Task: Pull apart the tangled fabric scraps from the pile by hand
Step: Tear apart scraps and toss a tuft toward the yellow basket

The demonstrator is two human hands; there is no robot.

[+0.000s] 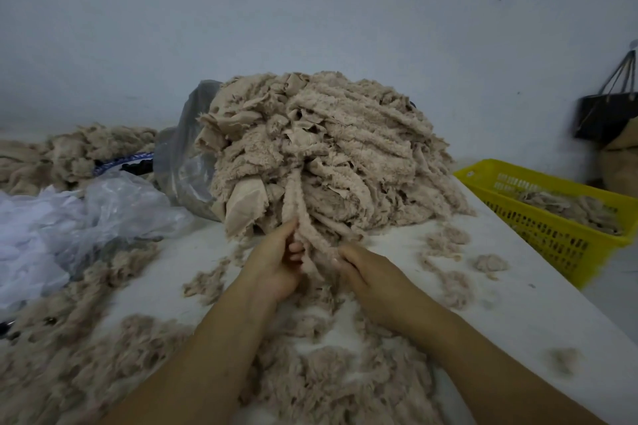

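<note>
A big pile of tangled beige fleece scraps (345, 148) rises in the middle of the white table (511, 307). One long fluffy strip (303, 217) hangs down from the pile's front. My left hand (276, 262) grips that strip on its left side, fingers curled around it. My right hand (366, 269) pinches the same strip on its right side, close beside the left hand. Loose pulled-apart fluff (310, 373) lies under and in front of my forearms.
A yellow plastic basket (559, 238) holding some scraps stands at the table's right edge. Crumpled clear plastic bags (114, 210) lie at left, a second heap of scraps (79, 148) behind them. A dark bag (607, 114) hangs on the wall at right.
</note>
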